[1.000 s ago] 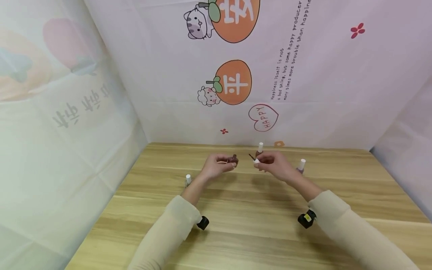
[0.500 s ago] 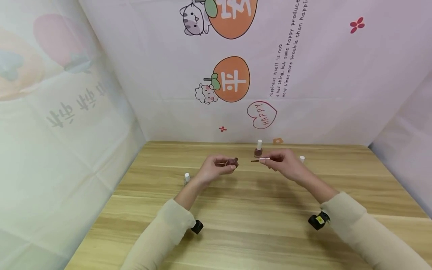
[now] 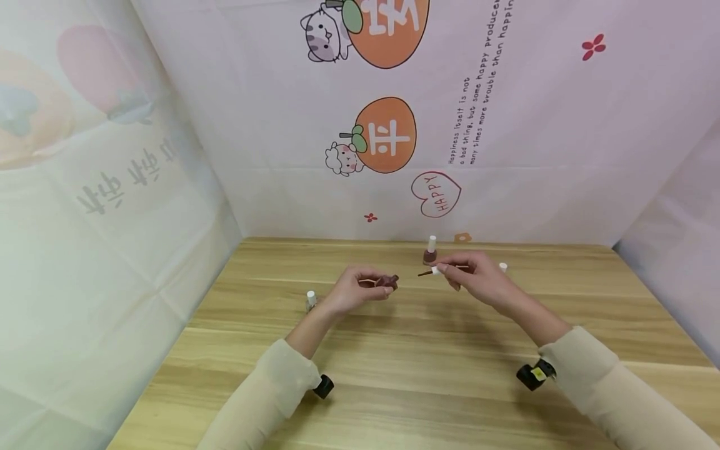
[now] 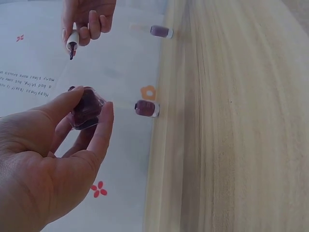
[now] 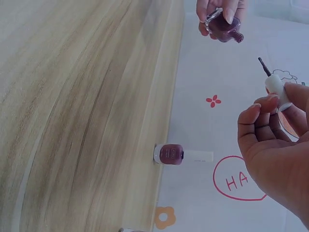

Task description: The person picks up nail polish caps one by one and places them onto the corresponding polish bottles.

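My left hand (image 3: 351,290) holds an uncapped nail polish bottle (image 3: 385,282), dark plum in colour, between thumb and fingers above the table. The bottle tilts so that its bare neck points right, as the right wrist view also shows. Opposite it, my right hand (image 3: 478,278) pinches the white cap (image 5: 277,91) with thumb and fingertips. From that cap a dark polish-coated brush (image 5: 264,66) sticks out toward the bottle, its tip apart from the neck by a short gap. Part of the bottle is covered by the left fingers.
A capped plum bottle (image 3: 430,255) stands near the table's back edge, just behind my right hand. Another white cap (image 3: 503,267) shows past that hand, its bottle hidden. A clear-looking bottle (image 3: 311,301) stands beside my left wrist. Printed cloth (image 3: 304,206) hangs behind the wooden table (image 3: 427,394).
My right hand has drawn a little to the right, and the brush has swung from pointing up-left to pointing left and slightly down. The bottle's neck has tipped from upward toward the right.
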